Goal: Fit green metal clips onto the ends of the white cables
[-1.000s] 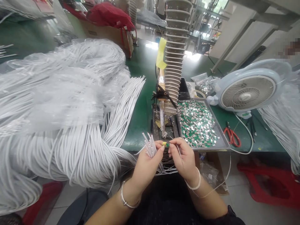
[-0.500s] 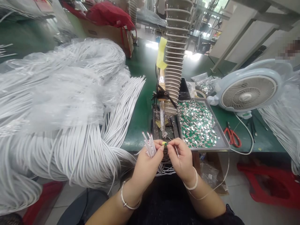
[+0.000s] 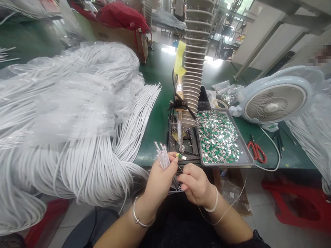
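Observation:
My left hand (image 3: 161, 181) is closed round a bundle of white cables (image 3: 163, 156) whose cut ends point up. Between its thumb and forefinger it also pinches a small green circuit board (image 3: 181, 156) with a shiny metal end and a bit of yellow beside it. Just above the board is the tip of a soldering iron (image 3: 180, 132), fixed in a stand and pointing down. My right hand (image 3: 198, 184) has curled fingers round a thin solder wire (image 3: 180, 168), which trails past the wrist. This hand is a little below and right of the board, apart from it.
A grey tray (image 3: 245, 156) of many small boards lies to the right, with red-handled scissors (image 3: 257, 151) and a fan (image 3: 274, 103) beyond. A ribbed hose (image 3: 198, 62) hangs behind the iron. Large coils of white cable (image 3: 98, 168) fill the left side.
My right hand has let go of the board and drawn down and back toward me, fingers curling in. The board stays in my left hand, its metal end now showing.

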`<state>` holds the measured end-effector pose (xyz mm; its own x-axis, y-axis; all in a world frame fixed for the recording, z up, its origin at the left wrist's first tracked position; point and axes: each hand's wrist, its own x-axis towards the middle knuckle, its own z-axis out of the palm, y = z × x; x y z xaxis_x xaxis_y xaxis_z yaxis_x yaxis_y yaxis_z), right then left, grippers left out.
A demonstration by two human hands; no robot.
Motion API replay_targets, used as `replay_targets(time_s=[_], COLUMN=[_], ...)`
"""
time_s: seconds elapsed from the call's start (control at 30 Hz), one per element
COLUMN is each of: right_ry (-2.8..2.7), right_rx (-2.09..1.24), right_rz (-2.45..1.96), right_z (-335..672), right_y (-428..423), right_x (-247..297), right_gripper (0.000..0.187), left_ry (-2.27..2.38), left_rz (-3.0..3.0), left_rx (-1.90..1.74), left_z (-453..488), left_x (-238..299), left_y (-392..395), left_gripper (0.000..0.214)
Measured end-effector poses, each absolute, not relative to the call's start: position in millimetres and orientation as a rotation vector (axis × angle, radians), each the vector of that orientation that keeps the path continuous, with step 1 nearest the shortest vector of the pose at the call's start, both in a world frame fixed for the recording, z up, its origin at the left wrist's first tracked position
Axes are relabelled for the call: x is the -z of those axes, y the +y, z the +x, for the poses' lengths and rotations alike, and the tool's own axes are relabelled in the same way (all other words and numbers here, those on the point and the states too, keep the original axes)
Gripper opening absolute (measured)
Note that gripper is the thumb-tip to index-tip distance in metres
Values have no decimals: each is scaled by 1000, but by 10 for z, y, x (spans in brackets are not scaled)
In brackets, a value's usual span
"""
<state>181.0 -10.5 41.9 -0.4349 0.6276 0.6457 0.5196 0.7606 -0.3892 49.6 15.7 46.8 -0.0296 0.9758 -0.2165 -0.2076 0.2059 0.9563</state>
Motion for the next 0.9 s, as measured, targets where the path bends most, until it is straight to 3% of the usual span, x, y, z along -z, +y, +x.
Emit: replay_targets(time_s=[0.1,0.3,0.9], right_ry=[-2128,-1841,-1692], right_rx=[-134,-149,-154], right_rz=[-837,-962,-1006], right_z=[1802,1892,1814], right_y=[-102,-137,-9], right_x=[-405,-295,-372], right_gripper=[27,45,28], left_ry=[1197,1152,1029], left_rz=[885,831,785], left_rx=[-1195,-1131,-1068], left_z=[495,515,565], left_x=[-468,-447,-577], left_y=[165,188,204], left_gripper=[13,15,12])
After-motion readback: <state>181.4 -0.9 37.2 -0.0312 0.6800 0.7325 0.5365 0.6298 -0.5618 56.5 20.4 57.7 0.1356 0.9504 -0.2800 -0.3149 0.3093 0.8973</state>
